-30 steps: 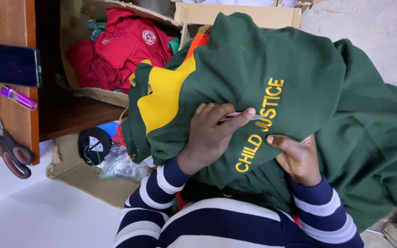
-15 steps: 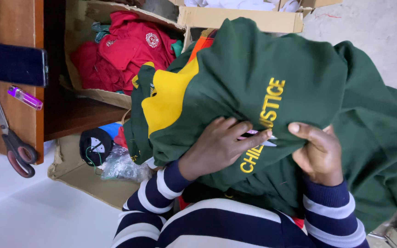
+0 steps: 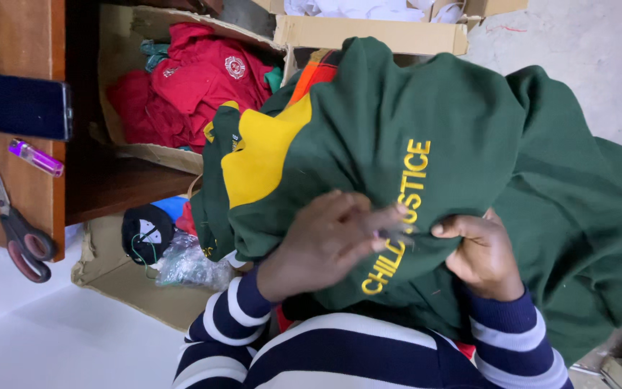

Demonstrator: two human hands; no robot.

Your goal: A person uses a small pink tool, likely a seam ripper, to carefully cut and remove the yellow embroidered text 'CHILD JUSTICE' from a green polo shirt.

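While the green sweatshirt [image 3: 462, 144] is lying bunched across the lap, the right hand [image 3: 482, 253] is pinching its fabric beside the yellow stitching, and the blurred left hand [image 3: 325, 241] is resting nearer, fingers loosely apart.

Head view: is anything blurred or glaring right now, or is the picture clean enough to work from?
Head view: the left hand is smeared by motion blur, its fingertips indistinct over the green garment; the right hand is sharper. Light is soft and even, without glare. The cupboard recess behind the red clothes lies in shadow.
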